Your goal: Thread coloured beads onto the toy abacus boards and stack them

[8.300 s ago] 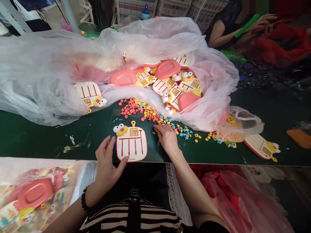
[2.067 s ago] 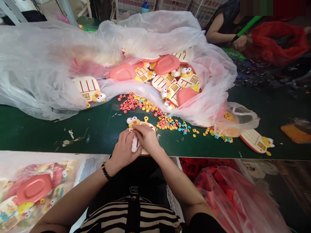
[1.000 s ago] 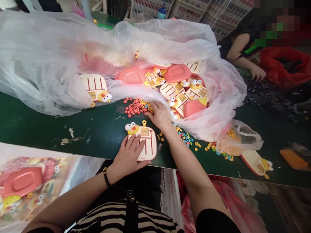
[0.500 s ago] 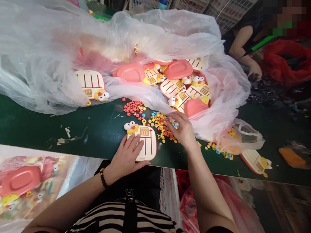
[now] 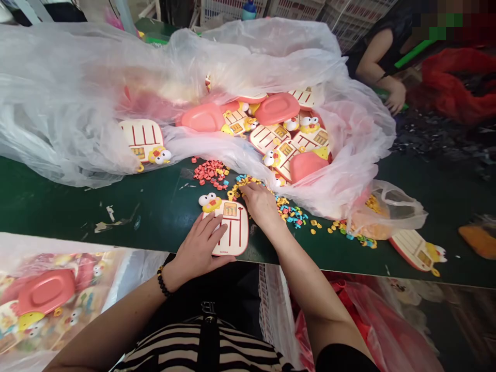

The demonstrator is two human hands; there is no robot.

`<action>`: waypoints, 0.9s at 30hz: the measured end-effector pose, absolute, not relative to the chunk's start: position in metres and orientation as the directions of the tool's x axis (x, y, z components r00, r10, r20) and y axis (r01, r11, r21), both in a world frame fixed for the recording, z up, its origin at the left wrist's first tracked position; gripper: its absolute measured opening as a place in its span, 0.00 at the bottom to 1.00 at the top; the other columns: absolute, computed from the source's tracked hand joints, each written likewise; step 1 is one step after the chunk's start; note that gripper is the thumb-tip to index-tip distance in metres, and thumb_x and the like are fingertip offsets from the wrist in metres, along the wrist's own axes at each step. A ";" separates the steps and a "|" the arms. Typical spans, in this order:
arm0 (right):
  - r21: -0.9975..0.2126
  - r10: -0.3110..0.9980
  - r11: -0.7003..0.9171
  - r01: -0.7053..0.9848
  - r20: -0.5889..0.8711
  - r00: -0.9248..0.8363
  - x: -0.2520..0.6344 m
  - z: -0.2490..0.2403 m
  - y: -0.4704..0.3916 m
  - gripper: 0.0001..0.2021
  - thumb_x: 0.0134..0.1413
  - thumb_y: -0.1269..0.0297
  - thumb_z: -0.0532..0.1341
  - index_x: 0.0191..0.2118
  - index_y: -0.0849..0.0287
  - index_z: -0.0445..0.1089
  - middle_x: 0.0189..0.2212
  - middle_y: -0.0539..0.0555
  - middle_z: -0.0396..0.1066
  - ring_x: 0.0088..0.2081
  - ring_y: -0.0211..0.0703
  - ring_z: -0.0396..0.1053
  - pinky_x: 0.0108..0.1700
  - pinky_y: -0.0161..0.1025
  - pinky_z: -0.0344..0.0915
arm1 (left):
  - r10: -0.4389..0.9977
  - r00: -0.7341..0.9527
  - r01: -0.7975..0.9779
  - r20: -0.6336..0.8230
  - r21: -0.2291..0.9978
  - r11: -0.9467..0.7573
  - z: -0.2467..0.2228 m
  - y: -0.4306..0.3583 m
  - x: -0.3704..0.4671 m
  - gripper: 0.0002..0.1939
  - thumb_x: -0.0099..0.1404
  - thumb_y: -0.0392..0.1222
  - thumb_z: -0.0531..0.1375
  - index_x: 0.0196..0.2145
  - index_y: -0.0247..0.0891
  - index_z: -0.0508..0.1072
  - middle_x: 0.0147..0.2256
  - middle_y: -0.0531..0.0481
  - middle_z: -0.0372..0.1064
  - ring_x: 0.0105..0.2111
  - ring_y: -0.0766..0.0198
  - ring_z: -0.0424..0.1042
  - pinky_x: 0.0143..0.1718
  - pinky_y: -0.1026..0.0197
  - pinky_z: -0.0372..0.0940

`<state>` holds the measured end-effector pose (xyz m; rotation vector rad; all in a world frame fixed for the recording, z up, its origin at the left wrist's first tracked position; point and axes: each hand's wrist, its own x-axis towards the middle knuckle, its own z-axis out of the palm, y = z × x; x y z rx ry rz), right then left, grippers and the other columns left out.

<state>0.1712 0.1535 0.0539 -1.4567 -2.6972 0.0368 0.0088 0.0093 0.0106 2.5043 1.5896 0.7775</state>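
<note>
On the green table lies a cream toy board (image 5: 236,235) with a red rim, slots and a yellow big-eyed duck head at its upper left. My left hand (image 5: 201,240) rests flat on the board's left side, fingers apart, thumb along its lower edge. My right hand (image 5: 261,204) is just beyond the board's upper right, fingers bent and together, tips down among small yellow pieces (image 5: 242,181). Whatever they pinch is hidden. Beside them is a heap of small red pieces (image 5: 211,172). Blue and yellow pieces (image 5: 292,214) lie right of my hand.
A large clear plastic bag (image 5: 186,54) full of similar duck boards spans the back. Another duck board (image 5: 414,250) and a small bag (image 5: 403,204) lie at right. A co-worker's hand (image 5: 395,93) is over dark pieces at far right. A filled bag (image 5: 46,292) stands lower left.
My right hand has moved left across the small pieces, closer to the board, and its fingers have drawn together. My left hand stays on the board. The co-worker's hand has shifted.
</note>
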 end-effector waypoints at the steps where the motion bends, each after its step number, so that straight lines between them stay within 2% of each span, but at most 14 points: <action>1: -0.044 0.835 0.549 0.834 0.049 -0.547 0.170 0.055 0.154 0.12 0.60 0.72 0.54 0.42 0.58 0.74 0.37 0.60 0.73 0.41 0.50 0.68 0.42 0.41 0.63 | 0.866 0.333 0.828 0.374 0.323 -0.458 0.011 0.009 0.009 0.32 0.61 0.60 0.59 0.53 0.32 0.68 0.56 0.34 0.64 0.60 0.46 0.59 0.62 0.42 0.52; 4: -0.044 0.828 0.559 0.828 0.084 -0.554 0.172 0.054 0.156 0.13 0.61 0.72 0.52 0.43 0.60 0.73 0.36 0.62 0.72 0.41 0.51 0.67 0.43 0.42 0.62 | 0.864 0.336 0.834 0.375 0.307 -0.458 0.011 0.009 0.009 0.31 0.62 0.60 0.58 0.52 0.32 0.68 0.56 0.34 0.64 0.59 0.47 0.59 0.62 0.42 0.52; 6: -0.100 0.833 0.548 0.831 0.157 -0.530 0.179 0.052 0.156 0.13 0.61 0.71 0.51 0.44 0.59 0.72 0.38 0.61 0.72 0.43 0.50 0.67 0.45 0.42 0.63 | 0.861 0.343 0.835 0.375 0.299 -0.462 0.011 0.009 0.009 0.31 0.62 0.61 0.57 0.52 0.31 0.68 0.56 0.34 0.64 0.59 0.48 0.59 0.63 0.43 0.52; 8: -0.240 0.850 0.520 0.820 0.235 -0.471 0.189 0.051 0.154 0.12 0.62 0.69 0.52 0.44 0.59 0.72 0.39 0.60 0.72 0.43 0.49 0.68 0.44 0.42 0.64 | 0.860 0.344 0.832 0.377 0.301 -0.465 0.011 0.009 0.009 0.31 0.63 0.60 0.57 0.52 0.32 0.68 0.56 0.34 0.64 0.59 0.48 0.59 0.63 0.43 0.52; 10: -0.440 0.878 0.477 0.761 0.280 -0.388 0.197 0.052 0.148 0.11 0.61 0.66 0.53 0.43 0.58 0.72 0.40 0.58 0.73 0.41 0.47 0.70 0.42 0.41 0.66 | 0.856 0.341 0.830 0.388 0.303 -0.468 0.011 0.009 0.009 0.31 0.62 0.60 0.57 0.52 0.31 0.68 0.56 0.33 0.64 0.59 0.47 0.60 0.63 0.43 0.52; 12: -0.615 0.901 0.433 0.659 0.265 -0.345 0.202 0.054 0.139 0.09 0.61 0.64 0.55 0.42 0.57 0.71 0.38 0.55 0.73 0.37 0.43 0.71 0.38 0.40 0.68 | 0.852 0.337 0.830 0.400 0.301 -0.470 0.010 0.009 0.010 0.31 0.62 0.60 0.58 0.52 0.31 0.67 0.55 0.33 0.64 0.59 0.47 0.60 0.62 0.43 0.52; 14: -0.704 0.898 0.418 0.574 0.224 -0.379 0.202 0.055 0.126 0.08 0.60 0.64 0.56 0.40 0.56 0.71 0.36 0.53 0.73 0.34 0.41 0.71 0.36 0.38 0.68 | 0.854 0.335 0.830 0.397 0.305 -0.467 0.010 0.009 0.010 0.31 0.62 0.60 0.58 0.52 0.31 0.67 0.55 0.34 0.65 0.59 0.47 0.60 0.62 0.42 0.52; 17: -0.695 0.869 0.454 0.558 0.207 -0.449 0.194 0.051 0.108 0.07 0.60 0.65 0.56 0.38 0.56 0.72 0.36 0.54 0.72 0.36 0.42 0.71 0.37 0.39 0.69 | 0.862 0.333 0.831 0.383 0.314 -0.460 0.011 0.009 0.010 0.32 0.61 0.60 0.59 0.53 0.32 0.67 0.55 0.34 0.65 0.59 0.46 0.60 0.62 0.42 0.53; 21: -0.624 0.884 0.462 0.630 0.270 -0.381 0.185 0.039 0.096 0.06 0.57 0.64 0.59 0.38 0.55 0.72 0.39 0.57 0.72 0.41 0.47 0.71 0.43 0.45 0.69 | 0.871 0.329 0.831 0.364 0.328 -0.450 0.010 0.009 0.011 0.32 0.61 0.59 0.59 0.55 0.33 0.66 0.55 0.35 0.65 0.59 0.46 0.59 0.62 0.42 0.52; 24: -0.649 0.917 0.398 0.649 0.265 -0.298 0.187 0.034 0.095 0.06 0.57 0.66 0.57 0.37 0.55 0.71 0.36 0.56 0.73 0.36 0.45 0.71 0.40 0.43 0.70 | 0.874 0.320 0.837 0.367 0.322 -0.442 0.009 0.009 0.011 0.31 0.60 0.59 0.59 0.54 0.34 0.67 0.56 0.35 0.65 0.60 0.46 0.59 0.62 0.42 0.52; 27: -0.726 0.947 0.314 0.612 0.198 -0.251 0.194 0.039 0.097 0.06 0.58 0.65 0.56 0.38 0.55 0.70 0.33 0.53 0.73 0.30 0.41 0.70 0.35 0.39 0.70 | 0.868 0.323 0.843 0.377 0.301 -0.445 0.009 0.009 0.010 0.32 0.61 0.61 0.58 0.53 0.33 0.68 0.57 0.35 0.64 0.60 0.46 0.59 0.62 0.42 0.52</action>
